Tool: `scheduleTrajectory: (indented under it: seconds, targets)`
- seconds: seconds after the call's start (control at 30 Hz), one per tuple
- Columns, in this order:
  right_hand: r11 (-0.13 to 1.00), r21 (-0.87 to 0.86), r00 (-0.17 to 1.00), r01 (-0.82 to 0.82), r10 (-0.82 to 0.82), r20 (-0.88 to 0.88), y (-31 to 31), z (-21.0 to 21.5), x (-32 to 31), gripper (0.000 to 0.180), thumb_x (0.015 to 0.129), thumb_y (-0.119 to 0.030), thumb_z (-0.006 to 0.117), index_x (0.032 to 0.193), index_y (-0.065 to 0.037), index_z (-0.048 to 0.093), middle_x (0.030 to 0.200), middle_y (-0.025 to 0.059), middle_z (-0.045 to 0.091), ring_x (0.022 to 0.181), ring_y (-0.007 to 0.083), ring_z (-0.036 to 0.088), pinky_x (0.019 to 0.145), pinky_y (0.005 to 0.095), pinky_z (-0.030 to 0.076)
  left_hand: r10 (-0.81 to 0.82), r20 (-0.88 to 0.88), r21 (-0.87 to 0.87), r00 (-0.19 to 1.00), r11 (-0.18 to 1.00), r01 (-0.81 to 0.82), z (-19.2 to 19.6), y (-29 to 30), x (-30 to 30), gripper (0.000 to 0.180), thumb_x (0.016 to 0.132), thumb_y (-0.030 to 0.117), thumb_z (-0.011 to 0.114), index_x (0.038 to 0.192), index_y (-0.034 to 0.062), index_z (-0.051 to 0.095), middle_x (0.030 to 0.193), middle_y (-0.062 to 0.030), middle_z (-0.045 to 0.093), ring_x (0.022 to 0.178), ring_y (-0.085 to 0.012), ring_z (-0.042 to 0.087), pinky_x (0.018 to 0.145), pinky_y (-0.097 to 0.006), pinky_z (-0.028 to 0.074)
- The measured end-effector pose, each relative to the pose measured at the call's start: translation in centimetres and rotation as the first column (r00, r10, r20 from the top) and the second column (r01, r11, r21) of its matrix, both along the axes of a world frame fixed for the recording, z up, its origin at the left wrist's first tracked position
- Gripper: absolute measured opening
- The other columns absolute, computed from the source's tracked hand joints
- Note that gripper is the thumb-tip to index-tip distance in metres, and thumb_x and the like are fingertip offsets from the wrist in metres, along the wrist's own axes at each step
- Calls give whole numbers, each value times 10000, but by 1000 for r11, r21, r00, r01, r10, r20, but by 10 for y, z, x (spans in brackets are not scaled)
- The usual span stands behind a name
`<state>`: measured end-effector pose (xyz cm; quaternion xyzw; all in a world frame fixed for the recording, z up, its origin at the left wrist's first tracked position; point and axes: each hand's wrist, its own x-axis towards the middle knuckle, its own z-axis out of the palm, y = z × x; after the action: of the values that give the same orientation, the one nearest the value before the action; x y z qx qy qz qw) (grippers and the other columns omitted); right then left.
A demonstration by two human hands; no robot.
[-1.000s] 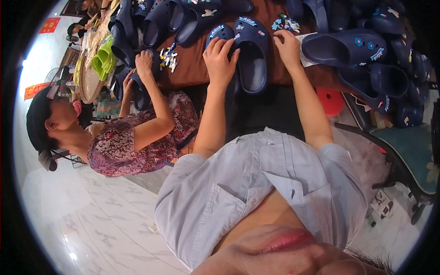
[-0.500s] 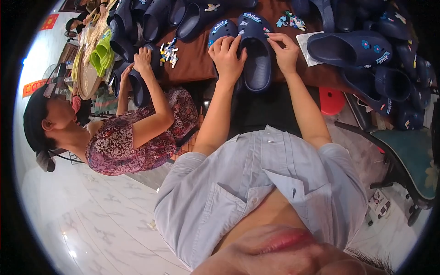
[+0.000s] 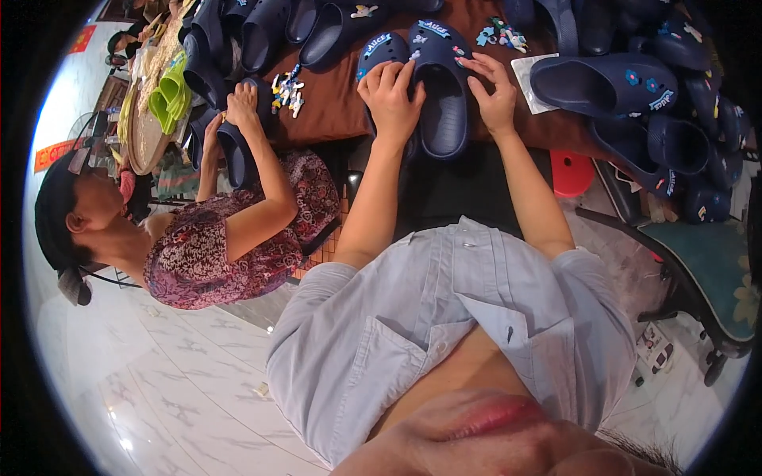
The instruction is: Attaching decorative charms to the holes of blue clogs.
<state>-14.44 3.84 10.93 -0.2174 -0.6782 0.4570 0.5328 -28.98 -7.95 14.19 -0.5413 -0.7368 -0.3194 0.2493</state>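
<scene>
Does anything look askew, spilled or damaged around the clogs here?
Nothing looks plainly spilled or damaged. Slightly askew: one navy clog lies crosswise, partly over a white sheet, while the central pair points straight ahead.

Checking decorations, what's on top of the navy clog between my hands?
On the navy clog: a pale-blue banner-shaped charm, small whitish charms below it, and a pinkish charm by your right hand. Your left hand hides part of the clog's left edge.
</scene>
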Motion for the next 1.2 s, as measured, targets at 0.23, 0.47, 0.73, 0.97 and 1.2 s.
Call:
scheduleTrajectory:
  seconds: [0.23, 0.47, 0.73, 0.97, 1.2]
  targets:
    - [971, 235, 980, 43, -87, 179, 2, -2, 8, 363, 796, -6, 637, 1143, -104, 678, 1100, 84, 667, 1095, 256, 595, 956, 372, 456, 1, 12, -6, 1000, 1000, -1, 0, 0, 0, 374, 703, 187, 753, 1064, 99, 708, 1035, -17, 631, 1089, -227, 532, 963, -440, 319]
    - [923, 383, 959, 14, -122, 258, 6, 4, 13, 399, 766, -8, 641, 1136, -144, 696, 1081, 70, 643, 1036, 258, 599, 922, 386, 448, 14, 16, -22, 1000, 1000, -14, -1, 0, 0, 369, 707, 184, 752, 1062, 92, 709, 1035, -19, 642, 1096, -232, 533, 962, -440, 321]
    - [880, 475, 952, -22, -127, 280, 13, 7, 10, 359, 768, 4, 619, 1099, -113, 691, 1035, 57, 654, 1021, 258, 601, 895, 388, 448, -11, 5, 10, 1000, 1000, 11, -2, 0, -1, 375, 705, 186, 757, 1065, 92, 711, 1045, -17, 646, 1099, -234, 534, 963, -443, 324]
    - [984, 151, 984, 96, -117, 138, -7, -6, 19, 307, 880, -17, 581, 1185, -39, 607, 1094, 65, 674, 992, 215, 621, 803, 321, 499, 9, 11, 2, 1000, 1000, -9, -1, -2, 0, 404, 687, 166, 773, 1084, 124, 711, 1044, -10, 652, 1080, -222, 554, 940, -424, 339]
    - [925, 353, 944, 143, -234, 231, -15, -3, 19, 340, 882, -189, 663, 1178, -34, 601, 1125, 142, 628, 1073, 339, 535, 933, 425, 415, -11, 8, -16, 1000, 1000, 12, 4, -3, 2, 419, 693, 178, 780, 1101, 126, 700, 1057, -21, 641, 1099, -230, 541, 950, -433, 334]
